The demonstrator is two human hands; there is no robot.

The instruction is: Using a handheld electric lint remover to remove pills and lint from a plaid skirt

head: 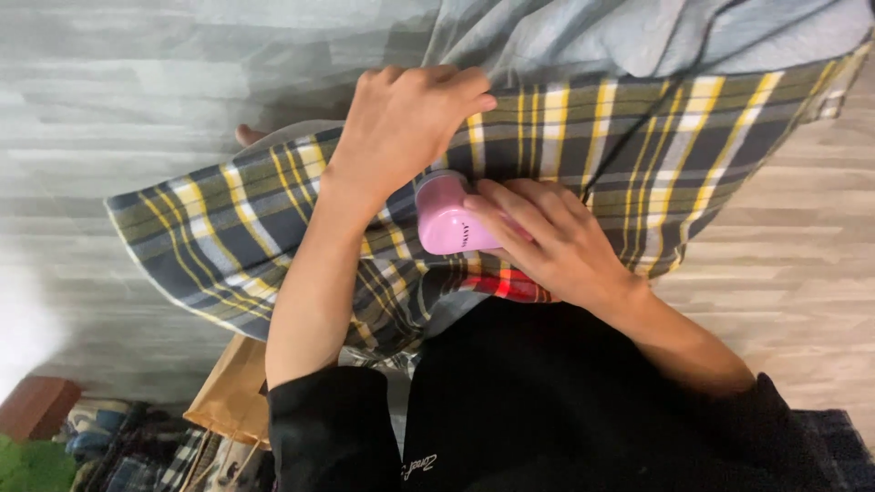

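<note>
A plaid cloth (pixel 228 228) in grey, yellow and white lies spread over my lap and the floor. My left hand (pixel 401 128) presses flat on it with fingers curled over a fold. My right hand (pixel 547 241) grips a small pink handheld device (pixel 444 219) and holds it against the cloth just below the left hand. A red patch of fabric (pixel 506 284) shows under the right wrist.
A grey garment (pixel 638 36) lies bunched at the top right. A brown paper bag (pixel 232 392) sits at the lower left beside more folded plaid fabrics (pixel 137 456). Pale wood-look floor (pixel 109 100) surrounds everything. A brown box corner (pixel 32 405) is at far left.
</note>
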